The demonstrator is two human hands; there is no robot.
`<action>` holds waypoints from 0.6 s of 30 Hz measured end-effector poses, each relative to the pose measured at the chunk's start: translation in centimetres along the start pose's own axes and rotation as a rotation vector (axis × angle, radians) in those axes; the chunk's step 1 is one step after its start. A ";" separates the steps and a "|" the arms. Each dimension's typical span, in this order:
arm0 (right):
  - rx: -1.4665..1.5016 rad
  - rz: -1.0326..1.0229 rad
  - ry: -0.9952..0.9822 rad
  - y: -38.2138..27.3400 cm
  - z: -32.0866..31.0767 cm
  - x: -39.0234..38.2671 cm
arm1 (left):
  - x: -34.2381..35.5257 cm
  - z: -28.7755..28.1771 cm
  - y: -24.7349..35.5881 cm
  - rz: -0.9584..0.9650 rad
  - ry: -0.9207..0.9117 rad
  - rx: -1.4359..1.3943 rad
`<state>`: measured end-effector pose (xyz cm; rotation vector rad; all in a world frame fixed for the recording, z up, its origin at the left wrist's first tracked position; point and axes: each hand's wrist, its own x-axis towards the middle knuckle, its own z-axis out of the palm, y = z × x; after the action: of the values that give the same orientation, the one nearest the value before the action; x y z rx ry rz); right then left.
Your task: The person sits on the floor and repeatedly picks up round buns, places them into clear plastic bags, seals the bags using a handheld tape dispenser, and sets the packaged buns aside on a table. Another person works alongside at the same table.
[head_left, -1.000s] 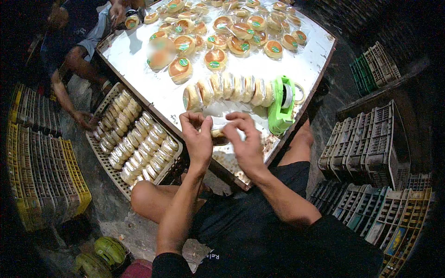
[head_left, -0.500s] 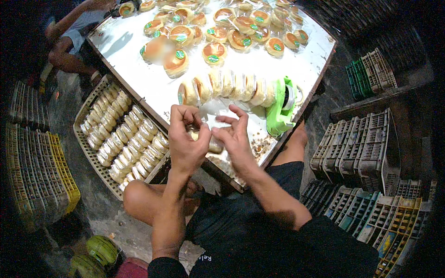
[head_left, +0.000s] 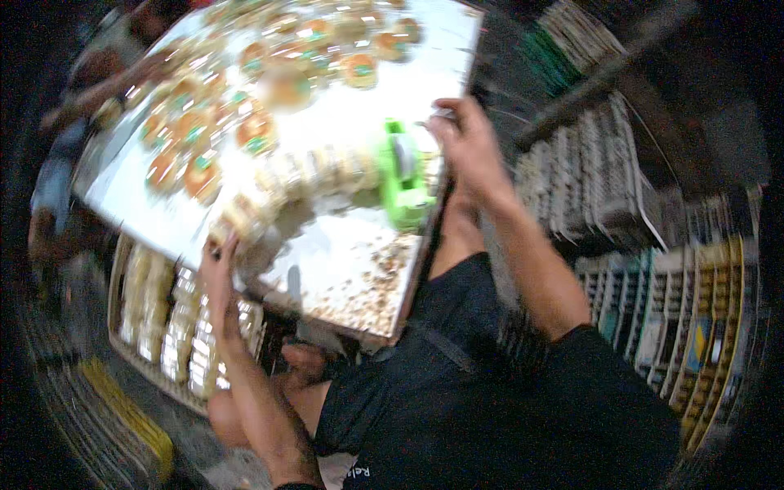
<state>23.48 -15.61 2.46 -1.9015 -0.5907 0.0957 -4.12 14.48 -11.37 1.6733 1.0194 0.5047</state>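
A curved row of clear-wrapped buns stands on edge across the white tabletop. My left hand is at the row's near left end, its fingers curled against the last bun; motion blur hides whether they grip it. Beside the table's right edge, my right hand is closed, fingertips pinched around something small and pale that I cannot make out. Just left of that hand stands a bright green tape dispenser, at the row's right end.
More wrapped buns with green labels lie scattered over the far table. Brown crumbs cover the near corner. A crate of packed buns sits below the left edge. Crates are stacked at right. Another person's arm reaches in from far left.
My hands have parted: the left has gone to the row's near end, the right out past the dispenser to the table's right edge. The whole view has swung and is blurred.
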 end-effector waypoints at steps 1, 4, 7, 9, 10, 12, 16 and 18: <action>-0.405 -0.214 0.272 3.0 -6.8 1.0 | -0.3 1.5 2.1 -0.115 -0.022 -0.065; -1.559 -0.184 0.719 6.6 -26.3 1.2 | 1.6 -1.4 0.2 -0.071 0.215 0.154; -1.579 0.722 0.477 9.7 -35.6 -1.9 | 1.3 -0.4 0.6 0.059 0.175 -0.105; -1.464 0.672 0.412 10.0 -42.1 -1.3 | -0.8 0.6 3.7 -0.003 0.185 -0.079; -1.393 0.633 0.380 10.4 -43.6 -0.1 | -1.3 0.6 3.7 -0.014 0.209 -0.121; -1.278 0.775 0.104 8.9 -44.5 1.5 | -1.6 0.0 4.1 -0.005 0.197 -0.128; -0.759 0.673 0.160 7.2 -36.9 2.1 | 0.8 -0.6 2.2 -0.055 0.242 -0.201; -0.753 0.519 0.135 8.5 -32.4 2.7 | 0.2 0.4 3.4 -0.071 0.242 -0.171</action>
<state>39.69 -44.43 8.62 -2.7347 -0.0032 0.0824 -2.47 14.19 -8.43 1.4432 1.1711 0.7393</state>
